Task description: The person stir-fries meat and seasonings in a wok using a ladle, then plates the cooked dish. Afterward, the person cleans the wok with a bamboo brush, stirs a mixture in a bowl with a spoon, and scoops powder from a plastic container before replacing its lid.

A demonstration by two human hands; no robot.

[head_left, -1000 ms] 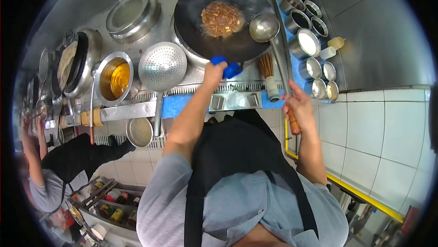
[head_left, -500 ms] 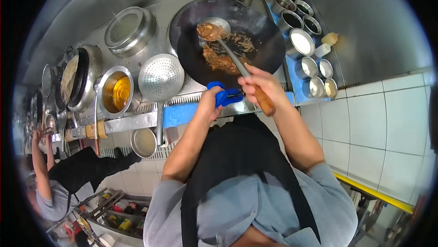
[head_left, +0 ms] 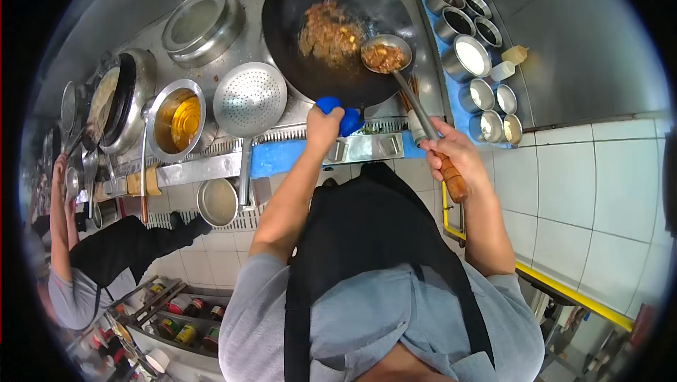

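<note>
My left hand (head_left: 323,126) is closed on a blue cloth (head_left: 350,122) at the near rim of a black wok (head_left: 310,82), where the handle is hidden by the cloth. Brown saucy food (head_left: 330,35) lies spread in the wok, with faint steam over it. My right hand (head_left: 457,155) grips the wooden handle of a metal ladle (head_left: 422,112). The ladle's bowl, over the wok's right side, holds some of the same brown food (head_left: 384,58).
Metal pots of sauces and seasonings (head_left: 467,57) line the right side, near two squeeze bottles (head_left: 503,71). Left of the wok are a perforated strainer (head_left: 249,100), a bowl of amber oil (head_left: 185,122) and an upturned pot (head_left: 201,28). A co-worker (head_left: 106,283) stands far left.
The wok has shifted up and left, and the food in it has moved toward its far side. My right hand has drawn the ladle right and back toward me.
</note>
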